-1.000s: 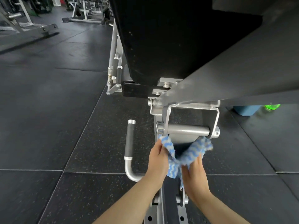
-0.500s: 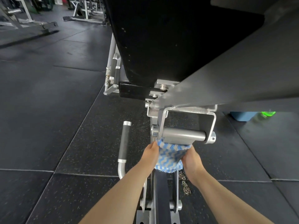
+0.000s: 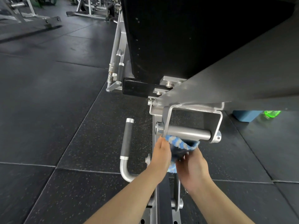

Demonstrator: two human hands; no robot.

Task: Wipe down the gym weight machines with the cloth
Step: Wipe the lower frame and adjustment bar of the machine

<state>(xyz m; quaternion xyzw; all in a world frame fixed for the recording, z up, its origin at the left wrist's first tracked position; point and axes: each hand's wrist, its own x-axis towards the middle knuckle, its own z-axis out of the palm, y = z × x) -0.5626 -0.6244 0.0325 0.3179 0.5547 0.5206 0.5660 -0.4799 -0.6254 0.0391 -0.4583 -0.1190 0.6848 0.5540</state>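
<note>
A blue and white striped cloth [image 3: 178, 143] hangs stretched just under the grey steel roller bar [image 3: 187, 132] of the weight machine. My left hand [image 3: 161, 154] grips the cloth's left end beside the bar's left bracket. My right hand [image 3: 192, 165] holds the right end lower down, with a tail of cloth hanging between my hands. The bar sits in a steel U-bracket [image 3: 218, 125] below the machine's big black pad [image 3: 186, 38]. The cloth's middle touches the bar's underside.
A curved steel handle with a black grip [image 3: 126, 139] stands just left of my left hand. The machine's frame [image 3: 161, 199] runs down between my arms. A blue tub [image 3: 246, 115] and a green bottle [image 3: 272, 113] sit at right on the black rubber floor. Other machines [image 3: 90, 8] stand far back.
The cloth first sagged loose below the bar, then was pulled up taut against it. Now my right hand has dropped lower and the cloth slants down to the right.
</note>
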